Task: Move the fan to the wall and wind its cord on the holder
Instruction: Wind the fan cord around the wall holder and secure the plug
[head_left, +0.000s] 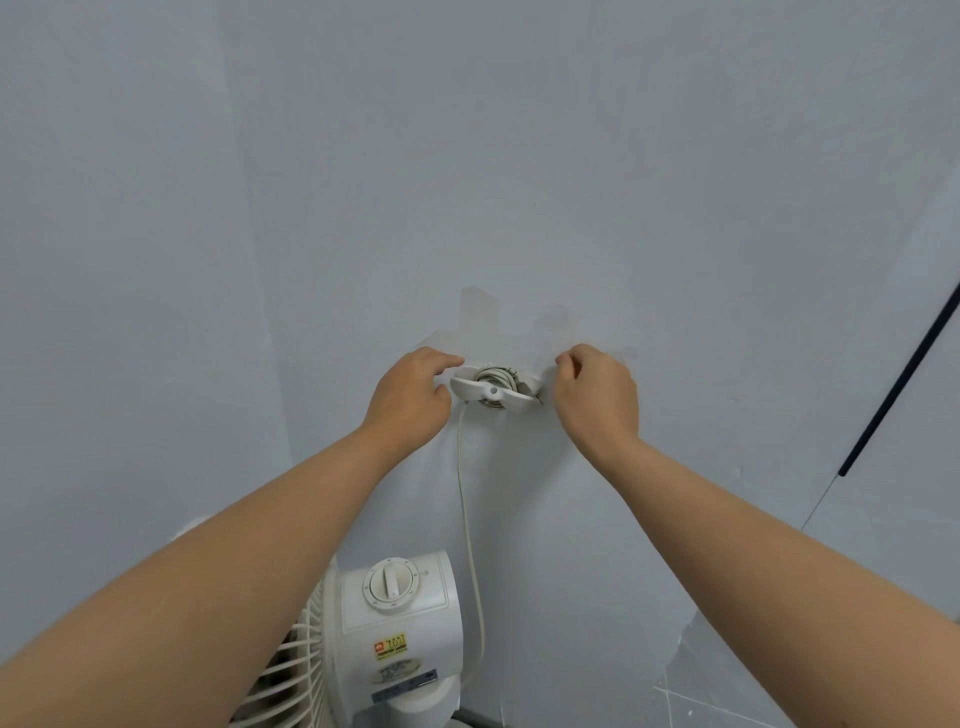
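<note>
The cord (467, 519) is sitting in several coils around the holder (493, 391), which is lying with its long axis level on the wall (519, 156). One slack run is hanging straight down to the fan (400, 623), which is standing at the wall's foot, below the hands. The holder is lying between the two hands, about equally near each. The left hand (410, 395) is reaching in with loose, nearly straight fingers at the holder's left end, gripping nothing. The right hand (597, 395) is curling its fingers at the right end; whether they are pinching the cord's tail, I cannot tell.
</note>
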